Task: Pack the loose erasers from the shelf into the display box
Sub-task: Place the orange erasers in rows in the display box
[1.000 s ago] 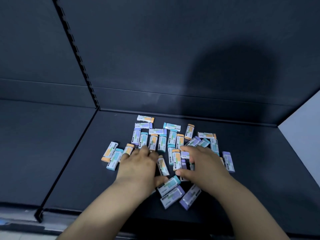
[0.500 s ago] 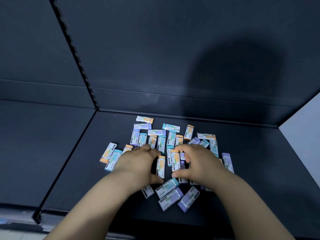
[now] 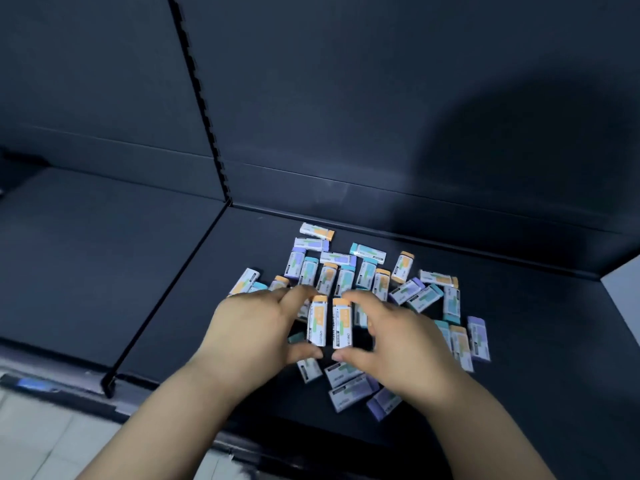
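Erasers [image 3: 367, 253] lie scattered on the dark shelf [image 3: 540, 306] in front of me, a loose heap of small sleeved blocks with orange, teal and purple ends; some touch or overlap, a few lie apart toward the near edge; none looks packed, and the display box is nowhere in the head view, so I cannot say where it stands.

My left hand [image 3: 256, 327] pinches the left orange-topped eraser [image 3: 318, 322] by its two short ends, forefinger at the orange tip and thumb at the near end; my right hand [image 3: 398, 341] grips the right orange-topped eraser [image 3: 343, 323] the same way. The two pieces sit side by side with their long edges close, touching or just apart, I cannot tell which; they seem to stand a little above the heap.

I judge each one light and stiff enough to keep its shape, not fragile; the printed sleeve looks smooth and may slip under dry fingers, while the bare coloured tip should give more hold. So I take them end to end, or across the long sides. Pressed together as a row, several should lift at once, though a loose one in the middle could drop out.

Behind the heap rises the dark back panel [image 3: 346, 98], with a slotted upright [image 3: 197, 98] to the left; pale floor tiles [image 3: 41, 445] show below the shelf edge.
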Tool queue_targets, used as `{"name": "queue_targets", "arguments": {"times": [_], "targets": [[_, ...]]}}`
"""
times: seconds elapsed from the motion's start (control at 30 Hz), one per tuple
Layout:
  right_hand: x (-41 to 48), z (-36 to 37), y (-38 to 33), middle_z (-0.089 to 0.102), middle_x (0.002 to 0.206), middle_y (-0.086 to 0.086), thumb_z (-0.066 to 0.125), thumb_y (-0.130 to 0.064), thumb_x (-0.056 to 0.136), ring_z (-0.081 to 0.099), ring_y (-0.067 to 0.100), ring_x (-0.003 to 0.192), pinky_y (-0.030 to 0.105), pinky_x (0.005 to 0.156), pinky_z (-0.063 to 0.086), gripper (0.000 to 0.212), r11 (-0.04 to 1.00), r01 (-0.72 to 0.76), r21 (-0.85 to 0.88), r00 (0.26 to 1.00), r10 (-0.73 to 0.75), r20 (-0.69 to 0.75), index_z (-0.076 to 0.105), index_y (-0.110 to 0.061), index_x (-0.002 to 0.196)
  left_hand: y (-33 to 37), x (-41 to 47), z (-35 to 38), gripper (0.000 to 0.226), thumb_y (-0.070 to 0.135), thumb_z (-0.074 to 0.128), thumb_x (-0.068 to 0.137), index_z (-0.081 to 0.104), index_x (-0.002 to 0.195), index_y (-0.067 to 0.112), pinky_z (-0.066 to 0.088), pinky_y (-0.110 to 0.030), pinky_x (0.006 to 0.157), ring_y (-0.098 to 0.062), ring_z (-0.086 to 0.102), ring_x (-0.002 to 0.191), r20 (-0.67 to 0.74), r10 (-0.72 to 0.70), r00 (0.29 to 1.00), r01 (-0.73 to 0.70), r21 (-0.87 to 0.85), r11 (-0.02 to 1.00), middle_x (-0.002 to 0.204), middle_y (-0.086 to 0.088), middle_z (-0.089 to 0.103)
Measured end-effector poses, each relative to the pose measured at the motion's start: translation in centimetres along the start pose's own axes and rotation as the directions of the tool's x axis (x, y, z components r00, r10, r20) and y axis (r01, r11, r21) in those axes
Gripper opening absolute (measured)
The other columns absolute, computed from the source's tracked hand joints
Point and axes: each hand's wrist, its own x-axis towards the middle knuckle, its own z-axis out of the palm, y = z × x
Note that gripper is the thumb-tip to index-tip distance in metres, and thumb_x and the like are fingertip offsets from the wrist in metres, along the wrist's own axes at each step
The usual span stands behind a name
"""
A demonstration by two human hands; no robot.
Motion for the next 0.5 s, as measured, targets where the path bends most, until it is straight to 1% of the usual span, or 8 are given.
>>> {"name": "queue_targets", "arguments": {"times": [0.07, 0.13, 0.2, 0.3, 0.4, 0.47, 0.5], "targets": [[0.3, 0.3, -1.2, 0.062, 0.115, -0.011, 0.062, -0.060, 0.077, 0.059, 0.011, 0.103, 0.025, 0.081, 0.045, 0.071, 1.000, 0.016, -0.015, 1.000, -0.016, -0.014, 0.026, -0.044, 0.136, -1.0, -0.7, -0.3, 0.074, 0.068, 0.077, 0.038, 0.066, 0.098, 0.026, 0.035, -0.018, 0.040, -0.013, 0.064, 0.053, -0.012, -0.020, 1.000, 0.020, 0.002, 1.000, 0.072, 0.013, 0.068], [0.6, 0.8, -2.7, 0.064, 0.111, -0.009, 0.062, -0.060, 0.077, 0.060, 0.012, 0.101, 0.026, 0.082, 0.047, 0.072, 1.000, 0.022, -0.014, 1.000, -0.022, -0.020, 0.026, -0.043, 0.137, -2.3, -1.5, -0.7, 0.076, 0.067, 0.079, 0.037, 0.066, 0.100, 0.026, 0.039, -0.019, 0.043, -0.014, 0.065, 0.055, -0.034, -0.044, 0.998, 0.044, 0.005, 0.999, 0.074, 0.014, 0.069], [0.9, 1.4, -4.7, 0.065, 0.109, -0.008, 0.063, -0.060, 0.076, 0.061, 0.011, 0.100, 0.026, 0.082, 0.047, 0.073, 1.000, 0.022, -0.015, 0.999, -0.022, -0.029, 0.026, -0.044, 0.137, -4.2, -2.4, -0.9, 0.076, 0.065, 0.080, 0.037, 0.066, 0.101, 0.027, 0.041, -0.023, 0.044, -0.016, 0.065, 0.057, -0.067, -0.048, 0.997, 0.049, 0.018, 0.999, 0.074, 0.012, 0.069], [1.7, 2.7, -7.8, 0.063, 0.113, -0.013, 0.065, -0.057, 0.075, 0.059, 0.007, 0.101, 0.026, 0.082, 0.045, 0.071, 0.999, 0.014, 0.029, 0.999, -0.013, -0.039, 0.028, -0.046, 0.134, -7.4, -3.8, -1.3, 0.072, 0.065, 0.077, 0.044, 0.063, 0.104, 0.026, 0.045, -0.027, 0.050, -0.017, 0.066, 0.062, -0.103, -0.027, 0.994, 0.028, 0.002, 1.000, 0.076, 0.011, 0.067], [2.5, 4.0, -10.6, 0.061, 0.117, -0.015, 0.065, -0.059, 0.074, 0.058, 0.007, 0.103, 0.025, 0.080, 0.042, 0.070, 0.999, -0.016, 0.044, 1.000, 0.017, -0.021, 0.027, -0.047, 0.133, -10.5, -5.0, -1.6, 0.070, 0.067, 0.073, 0.051, 0.063, 0.106, 0.025, 0.049, -0.029, 0.056, -0.017, 0.067, 0.069, -0.154, 0.032, 0.988, -0.030, 0.018, 0.999, 0.079, 0.010, 0.067], [4.0, 5.6, -14.6, 0.058, 0.121, -0.016, 0.064, -0.059, 0.074, 0.056, 0.005, 0.107, 0.022, 0.079, 0.040, 0.072, 0.998, -0.057, 0.037, 0.997, 0.059, -0.052, 0.026, -0.048, 0.134, -14.8, -6.7, -2.5, 0.068, 0.066, 0.070, 0.052, 0.063, 0.105, 0.024, 0.049, -0.029, 0.057, -0.016, 0.066, 0.068, -0.148, 0.068, 0.987, -0.066, 0.015, 0.998, 0.078, 0.010, 0.067], [4.0, 5.8, -14.9, 0.057, 0.123, -0.017, 0.064, -0.059, 0.075, 0.055, 0.004, 0.109, 0.021, 0.080, 0.040, 0.074, 0.996, -0.062, 0.063, 0.996, 0.065, -0.055, 0.025, -0.048, 0.136, -15.1, -6.7, -2.6, 0.068, 0.066, 0.068, 0.052, 0.063, 0.105, 0.023, 0.048, -0.028, 0.056, -0.016, 0.066, 0.067, -0.165, 0.075, 0.983, -0.072, 0.023, 0.997, 0.077, 0.010, 0.066]]}}
